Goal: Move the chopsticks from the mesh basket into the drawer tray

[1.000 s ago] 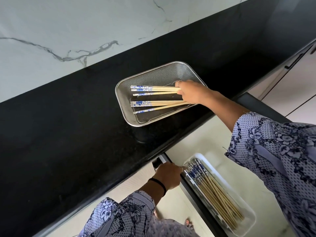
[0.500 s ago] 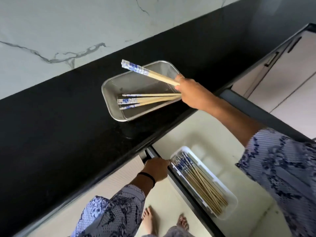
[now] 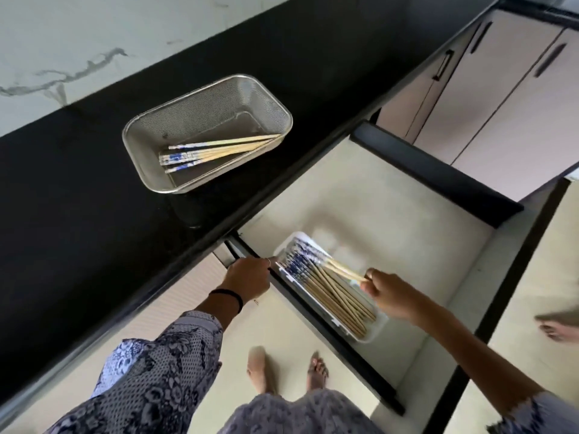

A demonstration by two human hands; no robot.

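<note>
A shiny fine-meshed silver metal basket [image 3: 175,126] is sitting on the glossy black stone countertop [image 3: 78,198]. Pale wooden chopsticks with glazed blue-and-white ends [image 3: 216,150] are looking smooth. A glossy white plastic tray [image 3: 374,332] is lying on the matt cream drawer floor [image 3: 376,208].

One mesh basket [image 3: 207,133] sits on the surface [image 3: 78,198] at upper centre, holding about five chopsticks [image 3: 216,150], the blur blocking a firm count; one white tray [image 3: 374,333] lies in the single open drawer [image 3: 407,214] at lower right, its chopstick pile [image 3: 326,289] too many to count; two hands [image 3: 249,277] show; three bare feet [image 3: 260,368] stand on the floor.
</note>
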